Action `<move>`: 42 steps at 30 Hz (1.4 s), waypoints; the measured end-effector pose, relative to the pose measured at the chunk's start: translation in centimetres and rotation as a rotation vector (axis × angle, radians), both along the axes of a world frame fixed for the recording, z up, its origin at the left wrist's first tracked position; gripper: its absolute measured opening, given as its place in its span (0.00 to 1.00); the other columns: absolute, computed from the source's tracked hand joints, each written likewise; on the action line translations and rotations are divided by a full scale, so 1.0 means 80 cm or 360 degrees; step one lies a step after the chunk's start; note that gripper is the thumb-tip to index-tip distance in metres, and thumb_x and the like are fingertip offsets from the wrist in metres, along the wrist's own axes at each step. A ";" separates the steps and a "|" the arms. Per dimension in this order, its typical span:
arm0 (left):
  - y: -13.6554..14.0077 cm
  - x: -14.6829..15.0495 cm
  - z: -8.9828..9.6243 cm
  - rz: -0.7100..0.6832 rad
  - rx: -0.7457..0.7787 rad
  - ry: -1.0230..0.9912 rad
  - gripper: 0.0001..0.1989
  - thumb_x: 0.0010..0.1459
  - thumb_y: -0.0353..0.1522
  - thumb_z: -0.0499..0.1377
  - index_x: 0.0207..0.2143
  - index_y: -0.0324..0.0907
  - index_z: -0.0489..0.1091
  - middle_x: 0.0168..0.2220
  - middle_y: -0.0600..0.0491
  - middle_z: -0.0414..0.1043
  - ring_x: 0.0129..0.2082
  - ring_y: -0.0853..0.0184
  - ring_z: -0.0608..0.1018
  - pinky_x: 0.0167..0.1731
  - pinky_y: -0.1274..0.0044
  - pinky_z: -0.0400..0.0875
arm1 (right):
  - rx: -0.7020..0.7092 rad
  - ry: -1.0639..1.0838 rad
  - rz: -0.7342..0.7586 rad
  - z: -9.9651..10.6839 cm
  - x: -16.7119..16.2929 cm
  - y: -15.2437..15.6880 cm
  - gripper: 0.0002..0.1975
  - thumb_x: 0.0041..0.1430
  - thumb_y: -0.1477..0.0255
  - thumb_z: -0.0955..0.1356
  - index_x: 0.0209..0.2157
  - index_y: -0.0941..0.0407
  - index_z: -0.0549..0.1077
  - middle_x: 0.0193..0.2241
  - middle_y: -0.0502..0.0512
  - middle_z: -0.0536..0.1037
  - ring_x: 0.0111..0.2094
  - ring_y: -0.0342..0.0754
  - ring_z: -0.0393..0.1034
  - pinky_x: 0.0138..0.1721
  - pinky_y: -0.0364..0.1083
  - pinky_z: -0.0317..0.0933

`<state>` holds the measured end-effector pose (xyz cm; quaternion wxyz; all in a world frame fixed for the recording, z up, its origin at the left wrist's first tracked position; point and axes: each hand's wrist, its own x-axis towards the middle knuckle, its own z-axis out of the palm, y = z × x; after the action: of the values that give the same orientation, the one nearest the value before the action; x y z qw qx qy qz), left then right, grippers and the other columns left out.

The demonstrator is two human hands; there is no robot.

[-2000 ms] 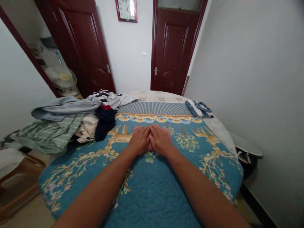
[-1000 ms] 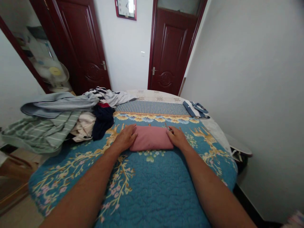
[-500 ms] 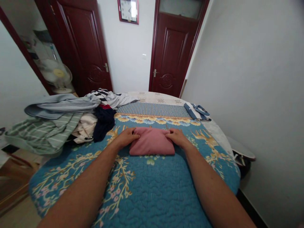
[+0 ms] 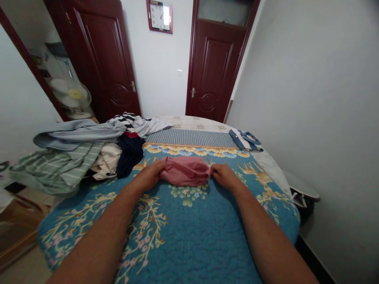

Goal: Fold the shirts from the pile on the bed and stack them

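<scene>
A pink folded cloth garment (image 4: 186, 170) lies across the middle of the blue flowered quilted cover (image 4: 201, 232), with its far edge raised a little. At its left end my left hand (image 4: 152, 173) is closed on the fabric, the fingertips partly hidden by the cloth. My right hand (image 4: 223, 174) pinches the right end, where the fabric bunches toward the fingers. What kind of garment it is does not show.
To the left lies a heap of loose clothes, with a green striped shirt (image 4: 59, 167) and a navy piece (image 4: 130, 156). A folded blue-and-white striped garment (image 4: 245, 140) rests at the far right. A white wall (image 4: 319, 98) stands along the right side.
The pink garment was a flat, wider folded shape; now it is narrower front to back and creased at the right. Both hands still hold its ends, and its near edge has moved away from me.
</scene>
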<state>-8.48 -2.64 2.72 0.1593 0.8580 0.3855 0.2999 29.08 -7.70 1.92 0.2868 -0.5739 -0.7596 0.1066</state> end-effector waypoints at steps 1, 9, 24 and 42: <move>0.002 -0.006 -0.004 -0.0008 -0.0049 0.0089 0.13 0.57 0.29 0.54 0.40 0.47 0.76 0.47 0.49 0.77 0.48 0.59 0.78 0.52 0.68 0.73 | -0.0076 -0.0066 -0.0001 -0.005 0.003 0.001 0.11 0.59 0.78 0.64 0.33 0.53 0.78 0.35 0.53 0.84 0.42 0.52 0.77 0.62 0.56 0.62; 0.004 -0.010 0.002 0.0347 -0.0003 0.0175 0.21 0.56 0.29 0.54 0.50 0.45 0.77 0.48 0.47 0.79 0.48 0.57 0.80 0.53 0.66 0.74 | -0.0070 -0.0046 0.0126 0.010 -0.011 -0.013 0.17 0.53 0.83 0.64 0.39 0.54 0.80 0.42 0.55 0.84 0.45 0.51 0.77 0.55 0.50 0.64; 0.015 0.026 -0.020 0.0428 -0.0024 0.0030 0.17 0.63 0.35 0.56 0.51 0.43 0.78 0.46 0.46 0.80 0.48 0.56 0.80 0.55 0.65 0.74 | -0.0146 0.0233 0.0199 0.023 -0.061 -0.031 0.05 0.57 0.73 0.67 0.32 0.54 0.76 0.30 0.53 0.79 0.33 0.49 0.73 0.37 0.45 0.66; 0.030 0.013 -0.015 0.0593 -0.0256 -0.0180 0.18 0.63 0.49 0.57 0.31 0.45 0.73 0.32 0.51 0.79 0.34 0.58 0.78 0.36 0.71 0.68 | 0.0169 0.0339 -0.0245 -0.021 -0.069 0.011 0.28 0.64 0.64 0.67 0.64 0.57 0.72 0.53 0.63 0.82 0.52 0.57 0.78 0.57 0.54 0.69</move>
<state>-7.41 -0.24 1.52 0.1904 0.7381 0.5506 0.3402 23.59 -6.85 0.26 0.4031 -0.6000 -0.6831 0.1042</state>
